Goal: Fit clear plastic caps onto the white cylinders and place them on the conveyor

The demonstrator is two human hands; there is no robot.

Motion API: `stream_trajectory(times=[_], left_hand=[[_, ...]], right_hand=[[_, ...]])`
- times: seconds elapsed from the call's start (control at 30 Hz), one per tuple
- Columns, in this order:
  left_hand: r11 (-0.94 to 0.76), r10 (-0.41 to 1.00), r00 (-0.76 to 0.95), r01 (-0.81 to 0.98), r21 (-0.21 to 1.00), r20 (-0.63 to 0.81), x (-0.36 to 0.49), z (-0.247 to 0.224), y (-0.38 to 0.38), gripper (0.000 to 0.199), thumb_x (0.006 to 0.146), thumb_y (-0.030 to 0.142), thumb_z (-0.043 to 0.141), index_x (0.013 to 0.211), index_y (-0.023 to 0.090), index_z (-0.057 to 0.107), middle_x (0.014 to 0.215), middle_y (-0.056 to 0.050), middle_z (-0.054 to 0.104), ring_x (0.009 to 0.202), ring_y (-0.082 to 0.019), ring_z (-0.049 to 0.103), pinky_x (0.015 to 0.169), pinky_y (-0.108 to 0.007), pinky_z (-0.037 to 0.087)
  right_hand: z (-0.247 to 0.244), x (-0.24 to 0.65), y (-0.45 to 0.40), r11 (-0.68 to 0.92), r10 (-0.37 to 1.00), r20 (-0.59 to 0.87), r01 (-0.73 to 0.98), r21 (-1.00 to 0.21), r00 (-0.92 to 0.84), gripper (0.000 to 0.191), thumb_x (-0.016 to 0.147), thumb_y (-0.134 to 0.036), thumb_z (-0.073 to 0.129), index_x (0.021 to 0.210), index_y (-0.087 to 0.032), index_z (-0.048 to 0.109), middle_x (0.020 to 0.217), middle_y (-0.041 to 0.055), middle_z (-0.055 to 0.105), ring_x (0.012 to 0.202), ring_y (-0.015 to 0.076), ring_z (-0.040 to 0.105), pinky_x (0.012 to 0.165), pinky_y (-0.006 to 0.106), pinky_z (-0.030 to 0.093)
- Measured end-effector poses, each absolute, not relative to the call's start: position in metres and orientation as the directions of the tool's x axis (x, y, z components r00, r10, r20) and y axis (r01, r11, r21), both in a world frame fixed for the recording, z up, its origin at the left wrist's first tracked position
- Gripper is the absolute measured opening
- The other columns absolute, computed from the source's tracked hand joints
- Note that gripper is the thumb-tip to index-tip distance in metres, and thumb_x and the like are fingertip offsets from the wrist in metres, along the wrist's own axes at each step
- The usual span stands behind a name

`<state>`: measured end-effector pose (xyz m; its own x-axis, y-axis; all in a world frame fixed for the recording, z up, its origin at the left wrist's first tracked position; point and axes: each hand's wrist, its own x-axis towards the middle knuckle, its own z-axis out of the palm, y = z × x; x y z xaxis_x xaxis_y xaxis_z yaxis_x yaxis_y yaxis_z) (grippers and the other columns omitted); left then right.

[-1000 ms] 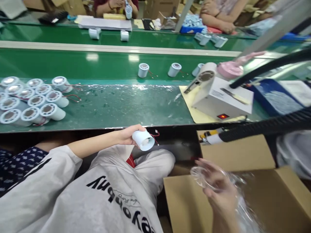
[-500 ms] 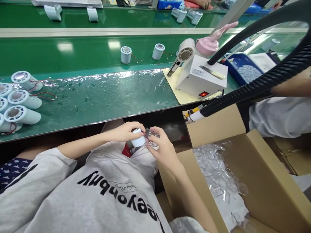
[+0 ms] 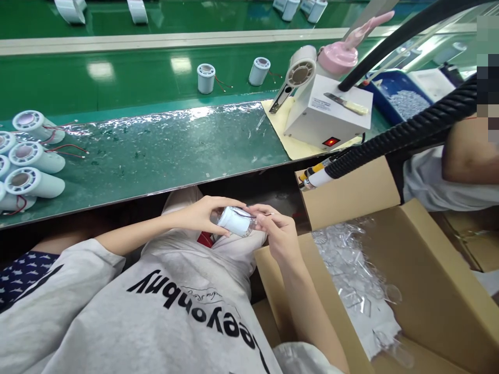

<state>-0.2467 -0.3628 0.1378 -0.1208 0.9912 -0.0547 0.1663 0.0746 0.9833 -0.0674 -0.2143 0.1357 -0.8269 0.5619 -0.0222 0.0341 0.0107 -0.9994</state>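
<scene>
Above my lap, my left hand (image 3: 205,214) is wrapped round a pale blue cylindrical housing (image 3: 236,221), which lies on its side. Transparent plastic shows at the housing's ends; how far it covers the housing is hard to tell. At its right end, my right hand (image 3: 276,224) pinches the thin wires (image 3: 253,215) with thumb and forefinger, and a wire tip pokes out past the fingers. Similar housings (image 3: 35,182) with red and dark leads lie in a group on the bench's left side.
A cardboard box (image 3: 432,270) of transparent plastic parts (image 3: 351,280) stands at my right. On the green bench (image 3: 156,150) sits a white device (image 3: 331,114) with a lit red switch. A black corrugated hose (image 3: 405,122) arches over the right side. Another person's arm (image 3: 470,150) is at far right.
The housing has turned sideways and is now joined with the transparent plastic piece that my right hand held apart. My right hand has shifted rightward onto the wires.
</scene>
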Motion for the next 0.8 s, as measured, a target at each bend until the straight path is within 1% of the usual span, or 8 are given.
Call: stream_trajectory(times=[0.07,0.17,0.2,0.27,0.33,0.5,0.63,0.8], left_hand=[[0.134,0.977,-0.17,0.023,0.991,-0.129,-0.244,0.14,-0.365,0.073,0.068,0.033,0.09,0.136,0.024,0.065,0.134,-0.012,0.069,0.112,-0.025,0.069,0.091,-0.033,0.056],[0.196,0.958,-0.186,-0.14,0.971,-0.22,-0.241,0.141,-0.368,0.079,0.067,0.035,0.09,0.14,0.022,0.061,0.127,-0.012,0.071,0.094,-0.021,0.072,0.082,-0.032,0.058],[0.21,0.955,-0.18,-0.148,0.966,-0.235,-0.241,0.141,-0.369,0.08,0.068,0.036,0.09,0.14,0.022,0.06,0.126,-0.012,0.071,0.091,-0.019,0.071,0.08,-0.032,0.058],[0.21,0.962,-0.159,-0.098,0.973,-0.224,-0.242,0.145,-0.37,0.079,0.068,0.036,0.09,0.14,0.023,0.061,0.129,-0.012,0.07,0.091,-0.019,0.071,0.078,-0.03,0.056],[0.167,0.975,-0.147,-0.023,0.986,-0.168,-0.243,0.149,-0.371,0.076,0.069,0.035,0.09,0.139,0.024,0.063,0.135,-0.011,0.069,0.101,-0.022,0.07,0.082,-0.03,0.056],[0.04,0.994,-0.101,0.064,0.997,-0.033,-0.245,0.155,-0.371,0.073,0.071,0.034,0.09,0.139,0.029,0.065,0.145,-0.01,0.064,0.132,-0.029,0.061,0.105,-0.037,0.052],[-0.024,0.996,-0.078,0.096,0.995,0.031,-0.246,0.153,-0.372,0.073,0.072,0.03,0.09,0.14,0.031,0.065,0.15,-0.009,0.061,0.139,-0.029,0.057,0.114,-0.04,0.048],[-0.074,0.995,-0.056,0.128,0.989,0.081,-0.247,0.153,-0.372,0.071,0.075,0.029,0.088,0.142,0.03,0.064,0.151,-0.01,0.06,0.141,-0.03,0.056,0.117,-0.043,0.047]], right_hand=[[0.136,-0.064,-0.213,0.089,0.483,0.034,0.011,-0.996,-0.875,0.022,0.08,-0.046,0.083,0.08,-0.024,0.079,0.122,0.0092,0.075,0.115,0.0322,0.071,0.094,0.046,0.06],[0.138,-0.057,-0.213,0.361,0.376,0.172,-0.027,-0.932,-0.91,0.033,0.079,-0.035,0.087,0.111,-0.029,0.078,0.136,0.0086,0.07,0.128,0.0317,0.065,0.108,0.048,0.054],[0.138,-0.055,-0.214,0.426,0.356,0.213,-0.045,-0.904,-0.91,0.034,0.082,-0.032,0.085,0.115,-0.029,0.076,0.136,0.0083,0.07,0.128,0.0308,0.066,0.11,0.048,0.053],[0.136,-0.05,-0.215,0.467,0.338,0.258,-0.077,-0.881,-0.905,0.032,0.085,-0.032,0.082,0.116,-0.029,0.074,0.135,0.0086,0.071,0.126,0.0302,0.067,0.109,0.047,0.054],[0.135,-0.047,-0.216,0.419,0.346,0.234,-0.073,-0.905,-0.909,0.033,0.086,-0.036,0.082,0.116,-0.028,0.072,0.133,0.0099,0.071,0.123,0.0304,0.068,0.104,0.046,0.058],[0.135,-0.045,-0.217,0.221,0.391,0.105,-0.018,-0.975,-0.915,0.042,0.083,-0.045,0.084,0.116,-0.026,0.068,0.125,0.0104,0.073,0.115,0.0277,0.07,0.095,0.043,0.063],[0.138,-0.044,-0.217,0.133,0.39,0.031,0.023,-0.991,-0.92,0.044,0.081,-0.046,0.085,0.117,-0.027,0.068,0.124,0.0086,0.072,0.112,0.0259,0.071,0.091,0.039,0.064],[0.142,-0.043,-0.216,0.005,0.381,-0.049,0.055,-0.998,-0.923,0.047,0.08,-0.047,0.087,0.117,-0.027,0.067,0.12,0.008,0.071,0.107,0.025,0.072,0.085,0.036,0.065]])
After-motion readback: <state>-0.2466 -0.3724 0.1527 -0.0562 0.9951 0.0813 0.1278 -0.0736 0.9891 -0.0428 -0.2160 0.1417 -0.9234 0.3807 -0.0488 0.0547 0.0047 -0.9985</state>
